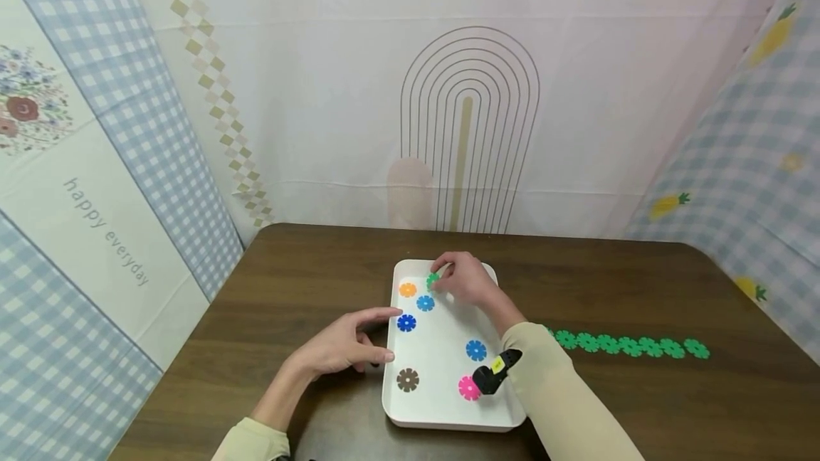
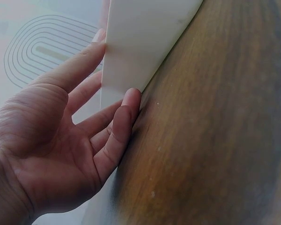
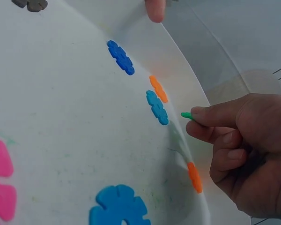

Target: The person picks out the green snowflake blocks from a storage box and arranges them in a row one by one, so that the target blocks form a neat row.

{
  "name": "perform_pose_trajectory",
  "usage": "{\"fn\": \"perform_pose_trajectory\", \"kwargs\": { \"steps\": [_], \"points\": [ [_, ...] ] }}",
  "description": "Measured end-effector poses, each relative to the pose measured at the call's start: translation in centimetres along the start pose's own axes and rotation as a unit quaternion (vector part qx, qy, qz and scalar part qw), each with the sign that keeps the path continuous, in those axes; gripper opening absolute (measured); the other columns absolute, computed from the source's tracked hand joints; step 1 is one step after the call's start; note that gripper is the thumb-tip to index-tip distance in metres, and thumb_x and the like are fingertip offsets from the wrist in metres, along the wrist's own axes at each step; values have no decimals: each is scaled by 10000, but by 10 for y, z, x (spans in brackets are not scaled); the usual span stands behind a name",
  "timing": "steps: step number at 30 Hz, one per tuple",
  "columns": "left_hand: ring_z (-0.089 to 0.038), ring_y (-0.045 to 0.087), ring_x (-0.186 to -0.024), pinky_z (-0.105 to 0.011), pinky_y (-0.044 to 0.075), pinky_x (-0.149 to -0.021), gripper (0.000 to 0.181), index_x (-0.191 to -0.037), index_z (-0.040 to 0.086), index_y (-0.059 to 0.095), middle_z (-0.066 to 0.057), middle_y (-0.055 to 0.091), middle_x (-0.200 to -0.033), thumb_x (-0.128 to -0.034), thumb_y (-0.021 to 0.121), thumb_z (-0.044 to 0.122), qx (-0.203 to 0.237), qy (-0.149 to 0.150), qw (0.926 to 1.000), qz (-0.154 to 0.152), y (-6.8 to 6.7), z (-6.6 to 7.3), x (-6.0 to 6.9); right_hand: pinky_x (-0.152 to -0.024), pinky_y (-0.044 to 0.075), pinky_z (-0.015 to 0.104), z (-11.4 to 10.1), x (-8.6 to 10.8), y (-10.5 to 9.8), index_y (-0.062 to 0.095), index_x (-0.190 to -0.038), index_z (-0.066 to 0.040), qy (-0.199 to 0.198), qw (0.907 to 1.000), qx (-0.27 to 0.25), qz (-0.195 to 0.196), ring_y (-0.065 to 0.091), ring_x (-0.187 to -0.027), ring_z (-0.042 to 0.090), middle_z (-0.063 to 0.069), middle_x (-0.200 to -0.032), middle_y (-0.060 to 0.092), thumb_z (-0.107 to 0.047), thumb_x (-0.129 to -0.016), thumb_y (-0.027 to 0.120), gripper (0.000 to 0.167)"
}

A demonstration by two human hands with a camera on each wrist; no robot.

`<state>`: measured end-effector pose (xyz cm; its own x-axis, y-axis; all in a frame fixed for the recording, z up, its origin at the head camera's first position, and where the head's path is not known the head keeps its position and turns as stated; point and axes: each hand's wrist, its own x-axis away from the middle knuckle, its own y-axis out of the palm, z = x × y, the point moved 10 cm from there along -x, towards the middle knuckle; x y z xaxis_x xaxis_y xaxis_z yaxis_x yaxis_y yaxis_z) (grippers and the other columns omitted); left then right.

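My right hand [image 1: 466, 280] pinches a green notched disc [image 3: 186, 115] between thumb and forefinger, above the far end of a white tray [image 1: 442, 424]. My left hand [image 1: 342, 346] rests against the tray's left side, with thumb and forefinger spread along the rim. Its other fingers [image 2: 110, 140] bend loosely near the outer wall in the left wrist view. Inside the tray lie an orange disc [image 1: 407, 290], a light blue disc [image 1: 426, 303], a dark blue disc [image 1: 406, 323], a blue disc [image 1: 476, 351], a brown disc [image 1: 407, 380] and a pink disc [image 1: 469, 388]. Another orange disc [image 3: 195, 177] shows in the right wrist view.
A row of several green discs [image 1: 631, 345] lies on the brown wooden table [image 1: 320, 262] to the right of the tray, partly hidden by my right sleeve. Patterned cloths [image 1: 333, 105] hang behind and at both sides of the table.
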<state>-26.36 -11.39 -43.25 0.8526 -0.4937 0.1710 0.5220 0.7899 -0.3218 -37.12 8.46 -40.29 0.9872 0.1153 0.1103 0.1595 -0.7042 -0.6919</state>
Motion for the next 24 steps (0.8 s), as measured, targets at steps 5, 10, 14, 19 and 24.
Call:
{"fn": "perform_pose_trajectory", "kwargs": {
  "steps": [5, 10, 14, 19, 24],
  "points": [
    [-151, 588, -621, -307, 523, -609, 670, -1520, 211, 579, -158, 516, -1520, -908, 851, 219, -22, 22, 10000, -8, 0, 0, 0, -671, 484, 269, -3, 1, -6, 736, -1156, -151, -54, 9996, -285, -72, 585, -850, 234, 77, -955, 667, -127, -905, 842, 274],
    [-149, 586, -618, -305, 517, -604, 668, -1520, 214, 580, -157, 523, -1508, -909, 850, 222, -59, 30, 10000, -2, 1, 1, 0, -675, 486, 271, -6, 4, -10, 735, -1154, -148, -109, 9987, -477, -135, 592, -851, 231, 70, -946, 681, -123, -904, 844, 274],
    [-151, 583, -619, -310, 518, -613, 668, -1521, 219, 579, -150, 523, -1503, -910, 850, 229, -52, 4, 10000, -5, 1, 1, 1, -684, 499, 275, -9, 8, -14, 731, -1160, -143, -151, 9979, -603, -192, 609, -858, 234, 68, -952, 708, -119, -909, 837, 274],
    [-155, 584, -629, -313, 519, -618, 671, -1523, 214, 577, -151, 518, -1506, -910, 851, 232, -37, -11, 10000, -9, 0, 1, 0, -680, 490, 281, -13, 12, -16, 730, -1168, -141, -274, 9966, -722, -281, 620, -849, 236, 60, -937, 737, -109, -911, 831, 278],
    [-155, 584, -632, -307, 512, -608, 680, -1525, 209, 575, -156, 519, -1504, -905, 854, 231, -52, -1, 10000, -10, 0, 1, 0, -646, 476, 276, -16, 16, -19, 725, -1183, -139, -364, 9952, -832, -376, 635, -878, 305, 58, -938, 745, -101, -921, 818, 280]
  ]
}}
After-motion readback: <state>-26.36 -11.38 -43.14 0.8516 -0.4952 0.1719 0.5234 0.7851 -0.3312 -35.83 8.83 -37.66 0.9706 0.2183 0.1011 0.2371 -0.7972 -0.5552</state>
